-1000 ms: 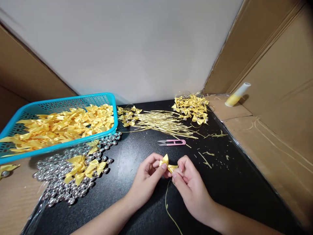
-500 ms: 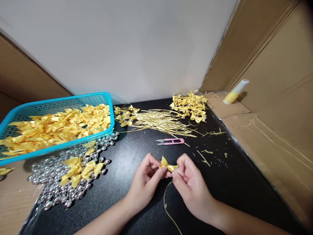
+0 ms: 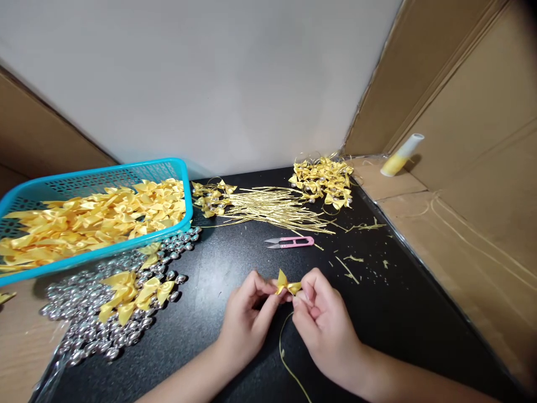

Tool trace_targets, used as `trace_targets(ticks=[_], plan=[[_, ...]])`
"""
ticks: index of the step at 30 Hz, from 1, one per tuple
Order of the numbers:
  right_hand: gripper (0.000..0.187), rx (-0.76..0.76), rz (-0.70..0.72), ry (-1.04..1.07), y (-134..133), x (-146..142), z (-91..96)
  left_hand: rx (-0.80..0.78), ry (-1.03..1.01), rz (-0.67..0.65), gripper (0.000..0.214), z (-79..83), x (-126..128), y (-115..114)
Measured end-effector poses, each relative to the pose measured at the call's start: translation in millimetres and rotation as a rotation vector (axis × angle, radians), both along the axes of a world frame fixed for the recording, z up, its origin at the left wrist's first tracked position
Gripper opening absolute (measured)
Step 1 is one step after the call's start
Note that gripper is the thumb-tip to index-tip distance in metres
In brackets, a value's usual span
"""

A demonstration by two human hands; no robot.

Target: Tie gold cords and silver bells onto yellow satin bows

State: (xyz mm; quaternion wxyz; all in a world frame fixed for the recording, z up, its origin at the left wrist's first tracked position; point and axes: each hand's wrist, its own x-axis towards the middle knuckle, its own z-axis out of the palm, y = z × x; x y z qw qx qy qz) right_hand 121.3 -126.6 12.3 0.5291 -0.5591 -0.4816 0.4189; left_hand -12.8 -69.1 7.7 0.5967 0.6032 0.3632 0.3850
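Between the fingertips of my left hand (image 3: 249,313) a small yellow satin ribbon bow (image 3: 282,285) is pinched, one tail pointing up. My right hand (image 3: 329,330) is closed close against the bow's right side, thumb and forefinger pressed together. A thin yellow thread (image 3: 282,352) runs from these right fingertips down toward the bottom edge; its grip point is hidden by the fingers. Pink-handled thread snips (image 3: 290,242) lie beyond both hands on the black tabletop (image 3: 226,257).
A turquoise basket (image 3: 188,196) of yellow bows stands left, with silver beads (image 3: 96,336) and loose bows (image 3: 121,288) before it. Gold cords (image 3: 277,207) lie behind the snips, finished-looking beaded bows (image 3: 325,182) beyond. Thread scraps (image 3: 352,268) and a thread cone (image 3: 401,155) are right.
Both hands stay together around the bow, with only slight finger movement. The whole view has shifted slightly, so things on the table appear a little further left.
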Motion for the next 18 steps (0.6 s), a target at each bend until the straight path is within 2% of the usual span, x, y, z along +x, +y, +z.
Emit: trace_targets(ticks=[5,9,11,14,16,18], plan=[[0.023,0.132,-0.039,-0.260,-2.7,-3.0,0.9,0.213,0.101,0.041,0.014,-1.5,-5.2,-2.1],[0.025,0.258,-0.098,-0.450,-3.5,-5.1,2.4,0.361,0.101,0.007,0.021,-1.5,-5.6,-6.6],[0.026,0.308,-0.115,-0.507,-3.8,-5.6,0.6,0.384,0.086,0.001,0.021,-1.0,-4.7,-9.5],[0.027,0.421,-0.114,-0.573,-2.6,-3.1,-3.5,0.233,0.008,0.028,0.014,2.8,-3.5,-11.2],[0.027,0.528,-0.065,-0.614,0.0,1.6,-4.1,0.016,-0.109,0.019,0.010,8.7,-3.1,-8.2],[0.029,0.609,0.026,-0.645,3.9,7.9,-1.5,-0.269,-0.223,-0.041,0.022,16.3,-2.7,-2.0]])
